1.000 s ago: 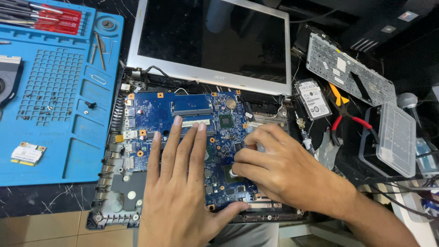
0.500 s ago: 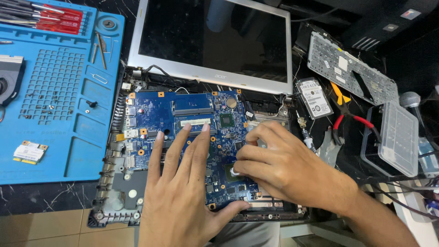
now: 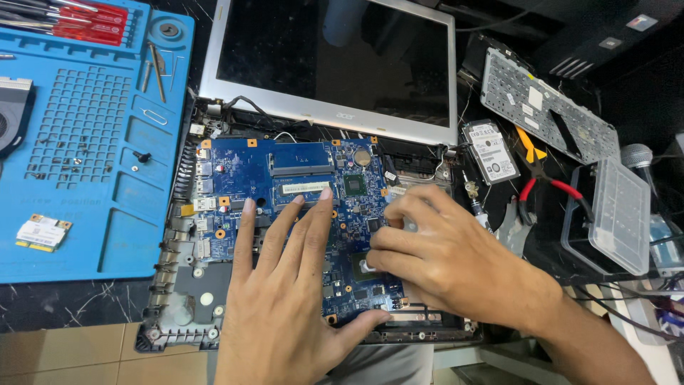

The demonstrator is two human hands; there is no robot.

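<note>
A blue laptop motherboard (image 3: 242, 167) lies in the open grey laptop base (image 3: 182, 303), below the tilted-back dark screen (image 3: 335, 57). My left hand (image 3: 285, 299) rests flat on the board, fingers spread and pointing away from me. My right hand (image 3: 442, 253) sits at the board's right side with fingers curled down onto it near a bare chip (image 3: 367, 265). Whether those fingers pinch anything is hidden.
A blue work mat (image 3: 92, 185) lies left, with red-handled screwdrivers (image 3: 92, 21), loose screws, a fan (image 3: 11, 117) and a small wireless card (image 3: 43, 233). Right of the laptop lie a hard drive (image 3: 491, 152), red-handled pliers (image 3: 548, 187), a removed keyboard (image 3: 548, 114) and a clear plastic box (image 3: 620, 214).
Both hands stay nearly in place on the board; the view has shifted only slightly.
</note>
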